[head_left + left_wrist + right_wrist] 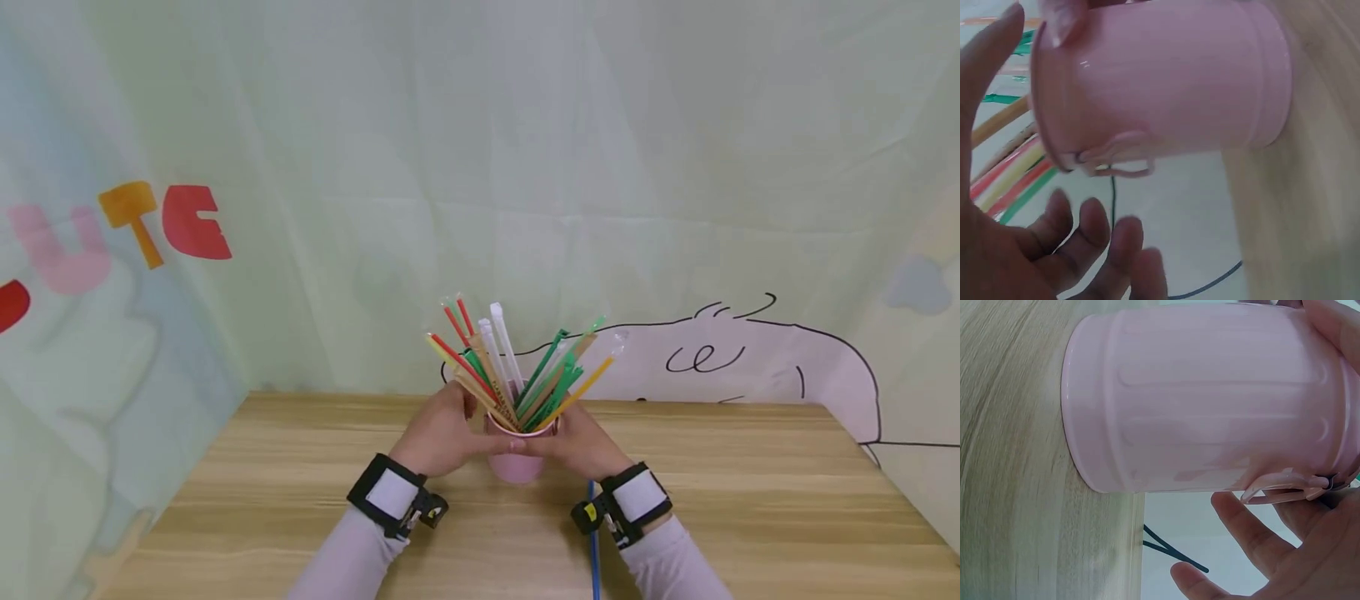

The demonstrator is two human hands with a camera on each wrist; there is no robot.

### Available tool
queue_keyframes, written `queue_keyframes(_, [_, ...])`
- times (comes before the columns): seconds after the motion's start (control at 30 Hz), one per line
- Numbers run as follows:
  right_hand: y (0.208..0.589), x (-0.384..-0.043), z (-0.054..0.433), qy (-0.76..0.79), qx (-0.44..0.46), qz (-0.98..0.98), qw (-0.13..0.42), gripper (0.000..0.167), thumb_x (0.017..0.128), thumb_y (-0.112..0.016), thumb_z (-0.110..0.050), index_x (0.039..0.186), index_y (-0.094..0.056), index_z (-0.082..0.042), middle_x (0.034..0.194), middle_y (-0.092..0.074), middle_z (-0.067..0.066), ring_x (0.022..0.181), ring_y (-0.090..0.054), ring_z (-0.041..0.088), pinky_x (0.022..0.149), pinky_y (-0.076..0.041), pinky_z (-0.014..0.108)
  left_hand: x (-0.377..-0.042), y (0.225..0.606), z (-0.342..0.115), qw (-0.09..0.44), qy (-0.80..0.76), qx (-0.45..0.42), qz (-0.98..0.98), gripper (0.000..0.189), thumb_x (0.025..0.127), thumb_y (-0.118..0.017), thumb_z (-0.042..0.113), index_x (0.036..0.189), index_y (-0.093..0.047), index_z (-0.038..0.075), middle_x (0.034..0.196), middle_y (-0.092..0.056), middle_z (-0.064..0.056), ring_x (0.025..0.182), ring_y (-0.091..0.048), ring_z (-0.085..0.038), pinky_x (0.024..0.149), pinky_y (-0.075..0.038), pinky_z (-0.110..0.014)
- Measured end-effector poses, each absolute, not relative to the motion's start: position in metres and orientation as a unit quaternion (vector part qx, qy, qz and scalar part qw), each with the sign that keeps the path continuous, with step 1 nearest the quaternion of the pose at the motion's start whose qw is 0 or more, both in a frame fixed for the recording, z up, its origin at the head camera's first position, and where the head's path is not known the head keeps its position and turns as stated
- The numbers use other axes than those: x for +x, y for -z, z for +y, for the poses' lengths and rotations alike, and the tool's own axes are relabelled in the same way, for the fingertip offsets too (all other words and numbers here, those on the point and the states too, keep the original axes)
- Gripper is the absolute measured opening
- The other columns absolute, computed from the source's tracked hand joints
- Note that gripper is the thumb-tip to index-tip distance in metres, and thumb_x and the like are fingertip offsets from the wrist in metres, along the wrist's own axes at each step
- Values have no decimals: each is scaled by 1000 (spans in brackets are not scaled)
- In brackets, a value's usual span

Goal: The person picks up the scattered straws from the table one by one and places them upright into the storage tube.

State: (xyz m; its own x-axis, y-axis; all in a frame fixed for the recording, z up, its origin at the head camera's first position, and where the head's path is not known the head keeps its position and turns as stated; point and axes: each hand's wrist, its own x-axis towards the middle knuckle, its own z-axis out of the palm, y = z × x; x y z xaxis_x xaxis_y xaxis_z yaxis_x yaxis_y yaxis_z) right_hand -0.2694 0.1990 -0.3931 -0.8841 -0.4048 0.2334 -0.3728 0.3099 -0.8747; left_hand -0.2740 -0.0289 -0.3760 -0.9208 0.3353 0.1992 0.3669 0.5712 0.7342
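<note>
A small pink bucket [517, 468] with a loop handle on each side stands upright on the wooden table, filled with several wrapped straws [495, 375] in red, green, white, yellow and brown. My left hand [442, 431] is at its left side, the thumb reaching along the rim. Loosely bent left fingers [1094, 234] stay apart from the bucket wall below the handle. On the other side my right hand [587, 437] holds the bucket near the rim, thumb across the front, other fingers behind by the handle [1285, 482]. Both thumbs meet at the bucket's front.
One blue straw [595, 558] lies on the table [300, 483] beside my right wrist. Behind the table's back edge hangs a pale printed cloth [360, 208] with coloured letters and a line-drawn figure. A strapped camera sits on each wrist.
</note>
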Motion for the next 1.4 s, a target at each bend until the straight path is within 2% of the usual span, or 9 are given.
queue_keyframes(0.1, [394, -269, 201, 525, -231, 819, 10, 70, 83, -86, -14, 145, -52, -11, 141, -65, 9, 135, -56, 29, 117, -37, 54, -281, 388, -21, 10, 476, -241, -846, 109, 66, -95, 55, 155, -38, 28, 146, -55, -5, 133, -54, -21, 110, -46, -51])
queue_keyframes(0.2, [394, -268, 203, 521, -220, 824, 8, 76, 82, -86, -13, 148, -49, -8, 146, -61, 13, 141, -51, 34, 121, -30, 61, -287, 399, -12, -17, 529, -282, -800, 101, 72, -94, 46, 155, -38, 37, 155, -50, 6, 144, -47, -15, 120, -36, -53])
queue_keyframes(0.4, [395, -266, 204, 493, -215, 843, -12, 64, 83, -83, -8, 141, -55, -8, 141, -63, 14, 139, -51, 37, 120, -29, 66, -286, 410, 4, -50, 580, -293, -759, 61, 79, -91, 39, 133, -64, 28, 132, -68, 9, 124, -62, -13, 110, -46, -43])
queue_keyframes(0.6, [395, -267, 201, 483, -221, 847, -31, 72, 78, -89, -9, 142, -55, -9, 141, -65, 12, 139, -52, 35, 122, -29, 63, -283, 414, 8, -31, 585, -248, -772, 61, 77, -92, 41, 130, -65, 26, 129, -68, 8, 120, -63, -13, 108, -48, -43])
queue_keyframes(0.83, [394, -266, 203, 470, -244, 848, -10, 72, 73, -95, -18, 135, -60, -14, 133, -69, 3, 128, -59, 26, 114, -40, 51, -282, 417, 9, -18, 563, -237, -791, 50, 78, -90, 45, 120, -69, 29, 119, -72, 10, 113, -65, -9, 102, -50, -38])
queue_keyframes(0.97, [380, -255, 218, 427, -191, 884, -5, 84, 75, -93, -29, 147, -52, -18, 146, -61, 10, 138, -52, 35, 115, -38, 61, -284, 417, 15, -20, 562, -243, -791, 48, 79, -89, 45, 120, -70, 30, 118, -73, 13, 111, -66, -8, 102, -51, -37])
queue_keyframes(1.07, [366, -241, 234, 368, -122, 922, -1, 82, 81, -87, -39, 149, -49, -13, 145, -60, 18, 137, -53, 43, 110, -44, 64, -285, 416, 19, -24, 562, -240, -791, 52, 79, -89, 46, 125, -67, 32, 122, -71, 13, 112, -66, -8, 104, -50, -39])
queue_keyframes(1.2, [355, -225, 251, 277, -56, 959, 18, 62, 85, -81, -45, 125, -62, -2, 113, -72, 14, 104, -68, 33, 84, -57, 48, -287, 415, 21, -26, 558, -239, -795, 59, 79, -89, 47, 131, -63, 33, 128, -69, 12, 117, -65, -9, 108, -49, -43])
queue_keyframes(1.4, [359, -212, 265, 220, -16, 975, 38, 38, 82, -82, -46, 83, -70, -9, 77, -66, 0, 70, -57, 17, 58, -45, 33, -290, 413, 22, -32, 564, -243, -789, 59, 81, -87, 47, 132, -61, 32, 129, -69, 12, 119, -64, -10, 111, -48, -44])
